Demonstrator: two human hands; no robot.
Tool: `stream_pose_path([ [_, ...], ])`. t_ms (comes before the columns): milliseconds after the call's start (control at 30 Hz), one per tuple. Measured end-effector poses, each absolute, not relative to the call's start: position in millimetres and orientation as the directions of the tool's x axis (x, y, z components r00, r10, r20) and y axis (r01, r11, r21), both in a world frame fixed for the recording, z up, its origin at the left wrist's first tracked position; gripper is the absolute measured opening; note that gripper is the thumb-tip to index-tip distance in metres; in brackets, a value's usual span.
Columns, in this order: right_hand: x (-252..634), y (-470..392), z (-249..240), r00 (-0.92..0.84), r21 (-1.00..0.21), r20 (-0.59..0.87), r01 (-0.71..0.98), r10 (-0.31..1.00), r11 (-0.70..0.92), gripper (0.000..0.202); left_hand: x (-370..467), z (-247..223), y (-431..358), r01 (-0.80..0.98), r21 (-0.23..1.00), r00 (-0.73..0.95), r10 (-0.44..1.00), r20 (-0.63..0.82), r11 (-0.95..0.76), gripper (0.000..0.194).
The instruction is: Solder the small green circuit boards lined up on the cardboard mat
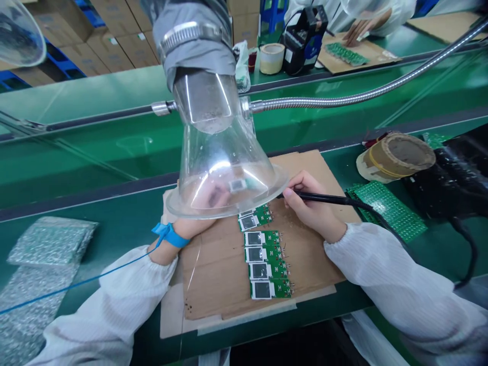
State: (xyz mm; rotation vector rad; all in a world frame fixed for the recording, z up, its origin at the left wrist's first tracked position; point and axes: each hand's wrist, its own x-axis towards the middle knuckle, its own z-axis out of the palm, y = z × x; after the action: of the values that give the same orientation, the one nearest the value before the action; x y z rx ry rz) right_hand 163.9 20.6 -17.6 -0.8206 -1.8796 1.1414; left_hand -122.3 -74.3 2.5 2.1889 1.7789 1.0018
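Note:
My right hand (309, 206) is closed around the black handle of a soldering iron (324, 198), its tip hidden behind the clear fume hood. Through the hood, my left hand (211, 195) shows blurred, with fingers curled; what they hold cannot be made out. A blue wrist strap (170, 235) circles that wrist, and a thin wire runs down the cardboard below it. Close to the left fingers is a board with a small screen (238, 185). Several green circuit boards with grey screens (260, 271) lie in a column on the cardboard sheet (217, 284), between my forearms.
The clear fume hood (224, 152) hangs low over both hands. Bubble-wrapped boards (51, 241) lie at left. Green board panels (391, 208), a tape roll (396, 155) and black equipment (453, 173) sit at right. Across the divider, another person's hand (360, 31) touches boards.

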Motion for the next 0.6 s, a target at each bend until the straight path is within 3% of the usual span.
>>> stream_pose_path([
  [600,163.6,22.6,-19.5,-0.538,-0.886,0.244,0.215,0.807,0.411,0.028,-118.2,0.0,-70.9,0.814,0.533,0.054,0.943,0.330,-0.233,0.024],
])
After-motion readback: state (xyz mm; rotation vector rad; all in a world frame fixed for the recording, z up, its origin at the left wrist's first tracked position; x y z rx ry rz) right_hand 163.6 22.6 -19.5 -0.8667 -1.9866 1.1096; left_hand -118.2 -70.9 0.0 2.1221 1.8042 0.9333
